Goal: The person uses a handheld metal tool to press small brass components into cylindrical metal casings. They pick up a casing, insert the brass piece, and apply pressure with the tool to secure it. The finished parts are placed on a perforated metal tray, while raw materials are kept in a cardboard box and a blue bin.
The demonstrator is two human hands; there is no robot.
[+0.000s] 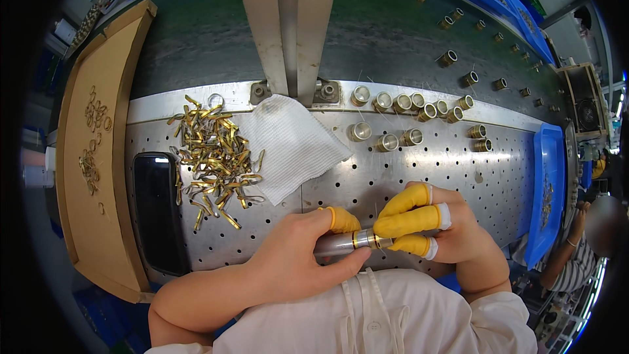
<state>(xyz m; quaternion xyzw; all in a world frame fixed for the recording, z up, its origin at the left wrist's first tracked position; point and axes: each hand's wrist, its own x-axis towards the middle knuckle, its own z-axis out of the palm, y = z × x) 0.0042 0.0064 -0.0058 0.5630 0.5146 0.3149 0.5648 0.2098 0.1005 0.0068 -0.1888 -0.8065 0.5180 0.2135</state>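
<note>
We see the left hand [295,259] closed around a short silver metal cylinder with a brass-coloured band [347,241], the thumb underneath and the index finger, in a yellow rubber finger cot, curled over the top, so that the grip is fully shut on the body of the part. The right hand [445,229] meets it from the other side: its yellow-cotted fingers [413,221] are pinched together on the banded end of the same cylinder, with no visible gap between fingertips and metal. The cylinder lies level, just above the near edge of the perforated steel work plate [458,170], directly in front of the person's white garment. Well apart on the plate we note a heap of small brass clips [216,157], a folded white cloth [288,144] touching that heap, and a loose group of small silver and brass ferrules [406,118]. A black tray [157,210] lies at the plate's left edge, beside a brown cardboard box lid [85,177] holding a few more brass pieces.
</note>
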